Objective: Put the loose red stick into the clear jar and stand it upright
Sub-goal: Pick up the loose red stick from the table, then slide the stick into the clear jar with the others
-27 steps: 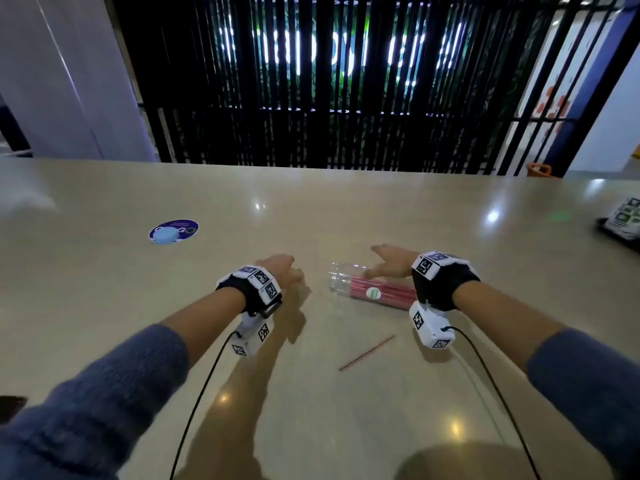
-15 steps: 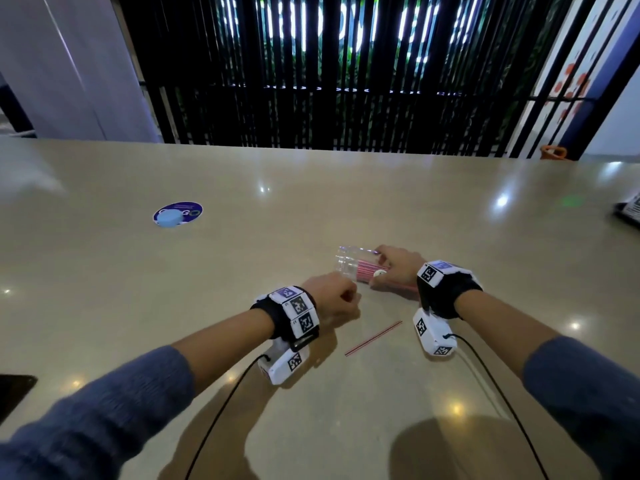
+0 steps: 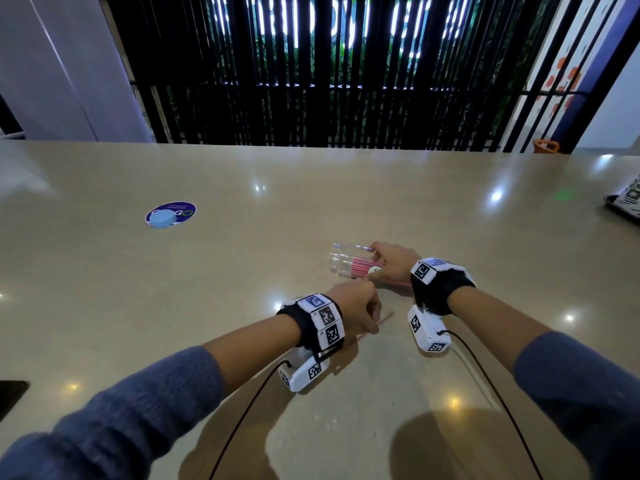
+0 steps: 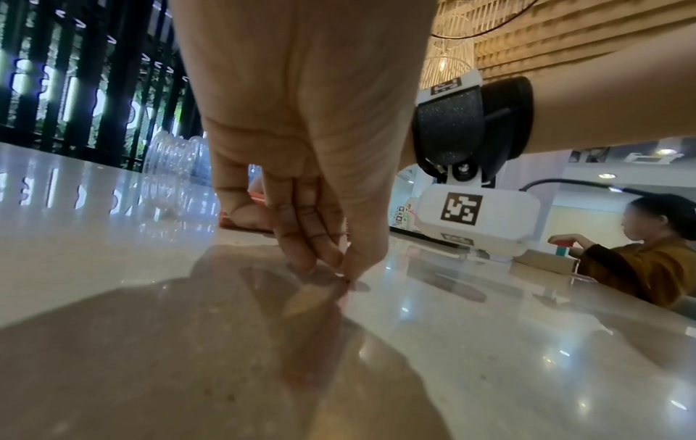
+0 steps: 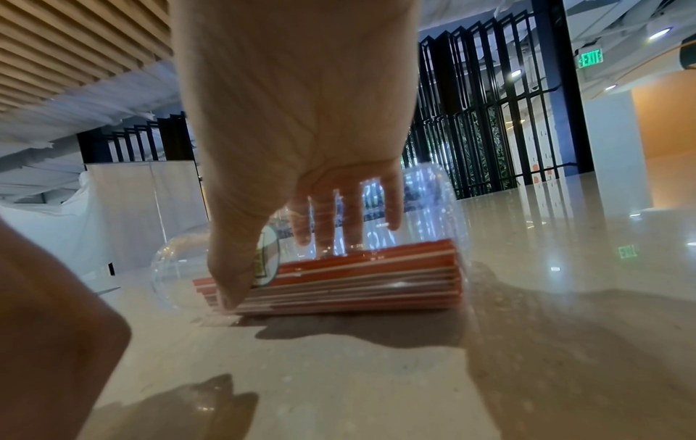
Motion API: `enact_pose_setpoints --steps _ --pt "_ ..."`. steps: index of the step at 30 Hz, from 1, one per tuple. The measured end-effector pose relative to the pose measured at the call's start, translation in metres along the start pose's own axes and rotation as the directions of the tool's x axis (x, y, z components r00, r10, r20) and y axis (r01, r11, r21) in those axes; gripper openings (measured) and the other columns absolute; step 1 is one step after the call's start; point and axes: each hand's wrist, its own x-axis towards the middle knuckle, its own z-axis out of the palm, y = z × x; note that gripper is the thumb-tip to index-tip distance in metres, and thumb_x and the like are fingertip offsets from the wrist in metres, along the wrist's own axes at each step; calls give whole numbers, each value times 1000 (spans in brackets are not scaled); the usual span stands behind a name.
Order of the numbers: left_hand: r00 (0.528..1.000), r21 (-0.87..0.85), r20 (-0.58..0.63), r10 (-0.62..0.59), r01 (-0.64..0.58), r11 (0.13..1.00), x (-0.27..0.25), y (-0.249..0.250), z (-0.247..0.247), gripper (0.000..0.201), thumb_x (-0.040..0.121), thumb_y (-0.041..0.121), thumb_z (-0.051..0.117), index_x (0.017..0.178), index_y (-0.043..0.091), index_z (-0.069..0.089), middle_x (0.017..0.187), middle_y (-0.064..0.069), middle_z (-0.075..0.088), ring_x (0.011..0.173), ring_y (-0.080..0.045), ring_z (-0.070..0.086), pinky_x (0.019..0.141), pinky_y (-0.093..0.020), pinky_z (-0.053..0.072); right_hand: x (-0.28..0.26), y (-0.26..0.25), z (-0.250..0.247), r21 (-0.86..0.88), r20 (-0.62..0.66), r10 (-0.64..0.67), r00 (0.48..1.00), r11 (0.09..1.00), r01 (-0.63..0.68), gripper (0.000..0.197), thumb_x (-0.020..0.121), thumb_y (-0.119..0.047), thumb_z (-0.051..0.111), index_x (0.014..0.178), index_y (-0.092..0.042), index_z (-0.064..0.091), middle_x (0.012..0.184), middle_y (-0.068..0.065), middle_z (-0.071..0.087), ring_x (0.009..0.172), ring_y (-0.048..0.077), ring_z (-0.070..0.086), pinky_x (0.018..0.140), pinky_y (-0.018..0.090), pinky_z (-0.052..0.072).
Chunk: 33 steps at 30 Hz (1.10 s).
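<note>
The clear jar (image 3: 341, 259) lies on its side on the beige table (image 3: 311, 188), with a bundle of red sticks (image 5: 357, 279) inside. My right hand (image 3: 374, 263) grips the jar from above. In the right wrist view its thumb sits on the near side and its fingers (image 5: 339, 223) show through the plastic wall (image 5: 425, 208). The loose red stick (image 3: 355, 342) lies slanted on the table in front of the jar. My left hand (image 3: 375, 318) is down over the stick's middle. Its fingertips (image 4: 309, 265) and thumb are pinched together at the tabletop on the stick.
A light blue lid (image 3: 162, 218) rests on a round purple sticker at the far left. A dark flat object (image 3: 10, 393) lies at the near left edge, and a marker-printed item (image 3: 627, 202) at the right edge. Another person (image 4: 647, 247) sits beyond the table.
My left hand moved from left of the jar towards me and down onto the loose stick. My right hand went from resting on the jar to wrapping around it.
</note>
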Motion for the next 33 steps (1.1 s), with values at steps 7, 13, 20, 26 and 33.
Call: enact_pose_setpoints --steps 7,13,20,26,33 --pt "1000 18 18 20 -21 1000 0 2 -2 16 77 16 70 86 4 76 73 2 63 70 -15 55 59 -23 43 6 3 3 1 -9 -13 1000 1000 13 72 73 -47 68 135 -21 42 130 -1 59 115 22 58 94 35 41" --pt "998 78 53 30 -34 996 1 0 -1 13 79 15 63 80 5 71 72 -6 61 67 -23 53 63 -28 44 7 3 4 16 -15 -7 1000 1000 7 75 72 -47 71 136 -20 42 131 -1 58 117 23 57 98 36 40" --pt "967 210 251 35 -90 974 5 -14 -4 26 90 21 50 98 2 65 86 -16 60 78 -26 51 79 -37 47 4 3 6 28 -40 -6 999 1000 7 75 67 -49 71 133 -23 43 128 -3 60 114 21 58 101 38 39" --pt "987 -50 154 -48 56 997 -6 -61 -26 30 91 25 51 100 -2 61 89 -12 57 80 -20 50 67 -24 42 2 3 8 27 -72 -4 997 1000 6 72 68 -46 69 131 -24 44 125 -4 61 115 21 57 100 40 36" --pt "968 -188 -115 -221 197 962 -38 -149 -79 37 93 7 52 129 0 49 98 -12 67 75 -13 59 57 -10 44 0 2 5 155 -167 5 986 988 21 66 71 -41 71 128 -19 45 120 -1 60 111 25 58 99 44 37"
